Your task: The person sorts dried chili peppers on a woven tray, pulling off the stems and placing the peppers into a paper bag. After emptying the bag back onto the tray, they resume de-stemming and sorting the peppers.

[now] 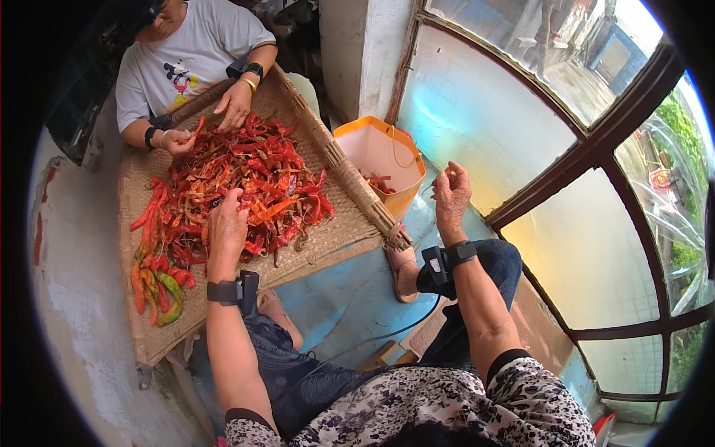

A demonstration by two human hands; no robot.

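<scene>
A heap of dried red chili peppers lies on a woven tray before me. My left hand is at the near side of the heap, fingers bent; its back hides whatever they may grip. Off the tray to the right, my right hand is raised with curled fingers. A thin dark strand shows beside its fingertips, but whether they pinch it is unclear. Just left of that hand stands an orange-rimmed bag with some red peppers inside. Fresher peppers, including a green one, lie at the tray's near left.
Across the tray, another person holds a red pepper in one hand, the other hand over the heap. A framed window rises on my right. Below is a blue floor; a cable runs across my lap.
</scene>
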